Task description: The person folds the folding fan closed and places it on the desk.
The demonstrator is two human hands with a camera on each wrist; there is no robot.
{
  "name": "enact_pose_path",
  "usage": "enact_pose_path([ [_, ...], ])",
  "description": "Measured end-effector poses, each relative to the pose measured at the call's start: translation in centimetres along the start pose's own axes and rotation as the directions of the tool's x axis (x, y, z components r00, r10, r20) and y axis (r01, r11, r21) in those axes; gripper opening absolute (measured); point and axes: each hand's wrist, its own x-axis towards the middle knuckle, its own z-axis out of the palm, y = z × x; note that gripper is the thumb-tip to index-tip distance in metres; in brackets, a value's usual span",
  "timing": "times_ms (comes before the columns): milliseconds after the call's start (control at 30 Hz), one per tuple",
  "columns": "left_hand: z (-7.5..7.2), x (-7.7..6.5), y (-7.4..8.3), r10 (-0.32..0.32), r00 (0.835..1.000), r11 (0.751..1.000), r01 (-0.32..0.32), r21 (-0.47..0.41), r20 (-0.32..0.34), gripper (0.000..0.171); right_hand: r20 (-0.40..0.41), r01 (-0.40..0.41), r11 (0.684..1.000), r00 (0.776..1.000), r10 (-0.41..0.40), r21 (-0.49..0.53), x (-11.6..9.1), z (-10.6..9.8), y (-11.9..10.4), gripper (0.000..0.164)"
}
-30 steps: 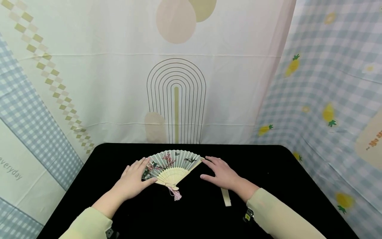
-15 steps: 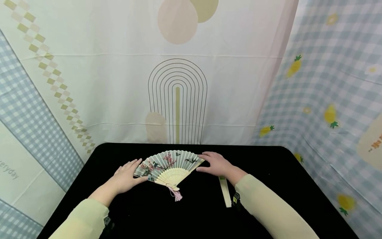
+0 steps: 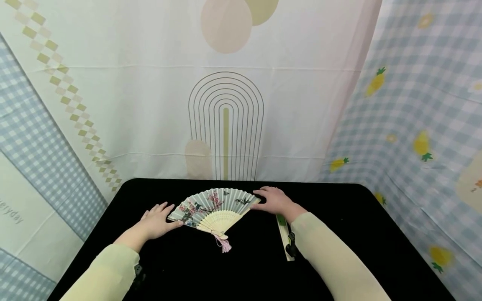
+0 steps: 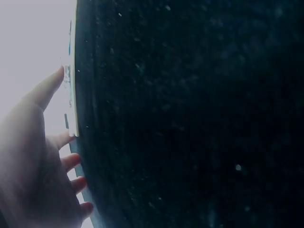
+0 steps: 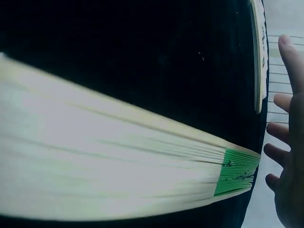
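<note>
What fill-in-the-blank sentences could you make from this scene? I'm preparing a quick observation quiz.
1. The painted fan lies spread ____ on the black table.
2. A ____ tassel hangs from its pivot.
3. The left hand touches the fan's ____ end.
4. A second fan, folded shut, lies under the ____ forearm.

Missing words: open; pink; left; right

Open fan (image 3: 214, 205) — lying flat on the black worktop (image 3: 376, 234), spread into a wide arc with its pivot toward me. Pale leaf painted with pink blossoms and dark birds; cream slatted ribs; pink tassel (image 3: 225, 246) trailing from the pivot. My left grip (image 3: 156, 220) touches its left edge, my right grip (image 3: 275, 200) its right edge — fingers straight.
</note>
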Motion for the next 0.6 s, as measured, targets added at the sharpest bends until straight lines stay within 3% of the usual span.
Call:
enact_pose_path([
  [600, 0.2, 2.1, -1.1, -0.033, 0.998, 0.998, 0.036, -0.053, 0.062, 0.092, 0.022, -0.032, 0.998, 0.999, 0.033, -0.050, 1.5, 0.2, -0.5, 0.081],
])
